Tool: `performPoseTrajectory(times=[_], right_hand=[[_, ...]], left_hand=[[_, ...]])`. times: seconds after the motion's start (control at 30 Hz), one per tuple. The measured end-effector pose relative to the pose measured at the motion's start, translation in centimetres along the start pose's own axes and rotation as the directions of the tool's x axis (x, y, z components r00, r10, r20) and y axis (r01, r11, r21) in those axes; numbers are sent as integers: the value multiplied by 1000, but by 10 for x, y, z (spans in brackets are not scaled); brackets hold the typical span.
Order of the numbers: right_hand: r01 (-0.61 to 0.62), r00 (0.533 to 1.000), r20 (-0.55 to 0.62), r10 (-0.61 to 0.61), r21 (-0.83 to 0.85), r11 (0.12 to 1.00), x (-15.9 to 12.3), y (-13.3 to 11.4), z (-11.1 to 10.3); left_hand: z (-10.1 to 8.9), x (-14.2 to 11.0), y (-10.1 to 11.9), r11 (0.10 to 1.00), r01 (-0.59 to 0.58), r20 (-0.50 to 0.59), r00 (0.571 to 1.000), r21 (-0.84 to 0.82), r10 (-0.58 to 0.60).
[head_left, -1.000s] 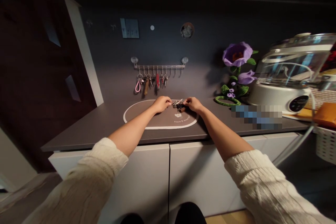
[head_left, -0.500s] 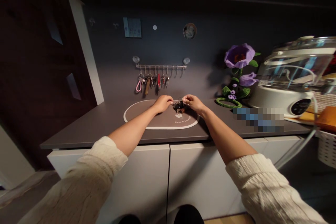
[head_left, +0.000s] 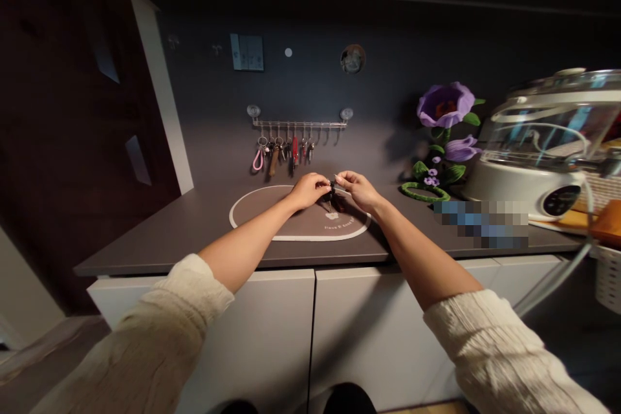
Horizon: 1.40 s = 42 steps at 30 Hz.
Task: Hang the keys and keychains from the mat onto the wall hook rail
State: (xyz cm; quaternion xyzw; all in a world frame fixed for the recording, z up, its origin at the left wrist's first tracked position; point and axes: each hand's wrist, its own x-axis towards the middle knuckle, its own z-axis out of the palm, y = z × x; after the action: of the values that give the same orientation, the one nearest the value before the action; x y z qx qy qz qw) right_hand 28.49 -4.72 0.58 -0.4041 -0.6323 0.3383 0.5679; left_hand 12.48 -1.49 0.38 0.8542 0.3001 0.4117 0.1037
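A dark bunch of keys (head_left: 332,199) hangs between my two hands, just above an oval brown mat (head_left: 272,217) with a pale rim. My left hand (head_left: 309,190) is closed, its fingertips pinching the bunch from the left. From the right, my right hand (head_left: 357,189) pinches the thin metal ring at the top of the bunch. The separate keys are small and dark, partly hidden by my left fingers. Behind my hands, a clear hook rail (head_left: 301,124) on the wall carries several key sets, among them a pink loop (head_left: 258,159) and a red piece (head_left: 294,151).
The mat lies on a dark countertop (head_left: 160,233) above white cabinet doors (head_left: 242,330). To the right stand purple artificial flowers (head_left: 445,107) and a white appliance with a clear top (head_left: 519,184). A white perforated basket (head_left: 609,278) is at the far right.
My left hand has moved slightly right and closer to my right hand. The keys have been lifted a little and now hang more upright between them.
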Motion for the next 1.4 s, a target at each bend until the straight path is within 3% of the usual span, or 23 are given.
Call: performPoseTrajectory(times=[0.27, 0.43, 0.63, 0.87, 1.1, 1.4], right_hand=[[11, 999, -40, -8, 73, 997, 2, 1, 1], [-77, 995, -51, 86, 162, 984, 2, -1, 0], [-165, 986, 51, 157, 264, 950, 0, -2, 1], [-204, 976, 118, 181, 232, 951, 0, 2, 3], [-71, 997, 32, 65, 223, 972, -1, -1, 7], [48, 999, -23, -46, 94, 994, -6, -10, 12]], left_hand=[[-8, 1, 3, 995, -33, -36, 999, 92, 36], [-11, 4, 3, 998, -10, -115, 993, 58, 17], [-9, 9, -2, 991, 11, -206, 978, -132, -38], [-4, 10, -5, 894, 76, -188, 966, -441, -175], [-1, 8, -2, 767, 187, -125, 936, -614, -328], [0, 6, 0, 720, 213, -91, 929, -661, -358]])
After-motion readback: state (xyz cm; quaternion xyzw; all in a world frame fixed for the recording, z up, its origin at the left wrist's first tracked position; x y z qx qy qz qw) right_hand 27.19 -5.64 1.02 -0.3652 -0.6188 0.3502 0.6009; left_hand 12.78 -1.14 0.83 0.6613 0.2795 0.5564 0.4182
